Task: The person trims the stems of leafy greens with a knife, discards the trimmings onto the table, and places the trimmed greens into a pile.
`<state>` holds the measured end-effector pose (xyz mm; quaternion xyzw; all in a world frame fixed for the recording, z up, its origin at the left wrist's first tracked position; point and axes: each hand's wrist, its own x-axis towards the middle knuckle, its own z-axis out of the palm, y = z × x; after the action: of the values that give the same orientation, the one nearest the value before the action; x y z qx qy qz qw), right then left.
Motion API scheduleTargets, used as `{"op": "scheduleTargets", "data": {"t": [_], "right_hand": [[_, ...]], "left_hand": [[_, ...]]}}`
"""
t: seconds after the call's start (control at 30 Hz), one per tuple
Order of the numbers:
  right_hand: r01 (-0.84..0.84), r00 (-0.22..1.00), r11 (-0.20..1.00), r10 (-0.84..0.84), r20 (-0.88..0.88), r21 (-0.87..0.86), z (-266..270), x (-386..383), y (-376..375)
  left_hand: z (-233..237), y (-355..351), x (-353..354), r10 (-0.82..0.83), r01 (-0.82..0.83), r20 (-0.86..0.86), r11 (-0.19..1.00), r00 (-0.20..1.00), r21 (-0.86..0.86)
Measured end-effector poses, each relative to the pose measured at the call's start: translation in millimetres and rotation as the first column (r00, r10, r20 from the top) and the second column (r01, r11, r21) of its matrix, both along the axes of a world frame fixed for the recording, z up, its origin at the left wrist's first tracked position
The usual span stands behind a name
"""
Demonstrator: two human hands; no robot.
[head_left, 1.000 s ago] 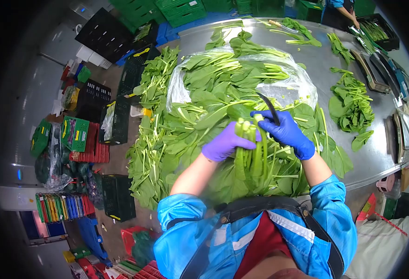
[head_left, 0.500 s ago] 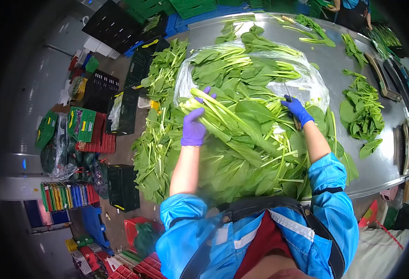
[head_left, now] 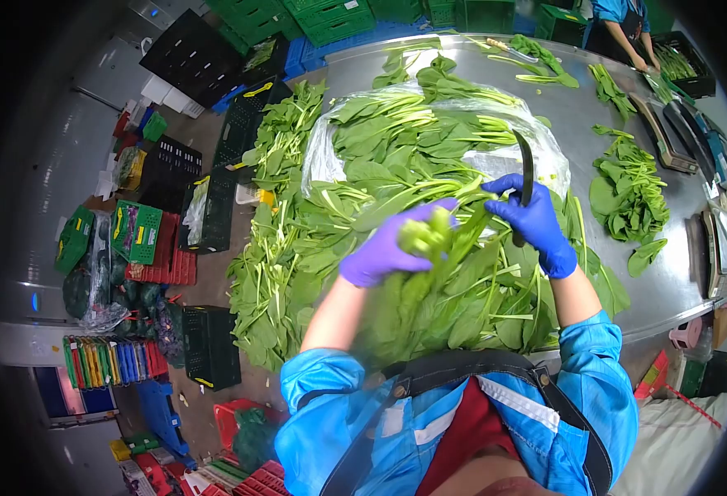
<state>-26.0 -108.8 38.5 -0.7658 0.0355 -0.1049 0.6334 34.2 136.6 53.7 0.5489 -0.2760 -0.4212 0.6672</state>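
My left hand [head_left: 388,248], in a purple glove and blurred by motion, is closed around a bunch of leafy greens [head_left: 426,237]. The pale cut stalk ends face up toward me and the leaves hang down. In its blue glove, my right hand [head_left: 535,221] grips a knife [head_left: 527,165] whose dark curved blade points away from me. The thumb and fingertips of that hand are right at a stalk [head_left: 472,195] beside the bunch. Below both hands lies a thick pile of loose greens [head_left: 479,306]. Clear plastic sheeting [head_left: 320,153] with more bunches lies just beyond.
Sorted greens [head_left: 632,194] lie to the right on the metal table [head_left: 578,124]. Another knife [head_left: 504,43] rests near the far edge. Dark crates [head_left: 212,347] stand on the floor at left. Across the table, a person [head_left: 624,33] handles greens at a crate.
My left hand has moved right and turned the bunch so its stalk ends face me. My right hand has lifted slightly, the knife blade now upright, its fingertips at a stalk.
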Motion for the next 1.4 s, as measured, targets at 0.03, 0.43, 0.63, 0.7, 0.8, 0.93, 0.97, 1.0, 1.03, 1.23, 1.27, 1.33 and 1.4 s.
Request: {"op": "scheduleTargets", "data": {"t": [0.03,0.43,0.63,0.7,0.8,0.93,0.97,1.0,1.03,1.23,1.27,1.33,1.4], "right_hand": [[0.002,1.000,1.000,-0.002,0.003,-0.005,1,-6,8],[-0.131,0.971,0.624,0.238,0.028,-0.770,-20,-33,7],[-0.315,0.947,0.352,0.181,-0.266,-0.881,-64,-12,-36],[-0.252,0.967,0.842,0.210,-0.142,-0.476,-41,-19,-22],[-0.346,0.935,0.925,0.327,-0.138,-0.158,-7,-24,22],[-0.574,0.731,0.817,0.485,-0.480,-0.049,25,-24,13],[-0.618,0.691,0.786,0.535,-0.485,-0.014,19,-23,1],[-0.589,0.694,0.805,0.546,-0.470,0.065,13,-26,-14],[-0.558,0.697,0.818,0.555,-0.454,0.141,7,-29,-26],[-0.256,0.958,0.955,0.271,-0.090,0.150,-16,-21,6],[-0.264,0.946,0.954,0.284,-0.154,0.141,-11,-18,14],[-0.245,0.961,0.956,0.261,-0.089,0.160,-13,-12,28],[-0.193,0.981,0.963,0.189,0.037,0.189,-26,-12,30]], "left_hand": [[-9,-10,-7,-0.002,0.002,0.003,1.000,1.000,-0.005],[-15,-18,-35,-0.205,-0.017,0.538,0.925,0.817,0.379],[-25,13,-31,-0.153,-0.178,0.758,0.925,0.634,0.336],[-24,18,-26,-0.130,-0.192,0.755,0.927,0.643,0.323],[-4,-2,-27,-0.246,-0.015,0.586,0.915,0.772,0.404],[-11,14,-7,-0.359,0.165,0.507,0.907,0.784,0.386],[-11,21,-2,-0.357,0.161,0.501,0.906,0.789,0.391],[-10,29,3,-0.319,0.189,0.353,0.916,0.880,0.355],[-11,36,10,-0.276,0.207,0.194,0.927,0.942,0.312],[-12,-3,32,0.073,-0.096,-0.129,0.978,0.989,-0.185],[-12,-19,34,0.022,-0.074,-0.230,0.973,0.973,-0.220],[-25,-54,43,0.015,-0.087,-0.285,0.967,0.958,-0.241],[-15,-92,23,0.156,-0.283,-0.478,0.937,0.865,-0.205]]}}
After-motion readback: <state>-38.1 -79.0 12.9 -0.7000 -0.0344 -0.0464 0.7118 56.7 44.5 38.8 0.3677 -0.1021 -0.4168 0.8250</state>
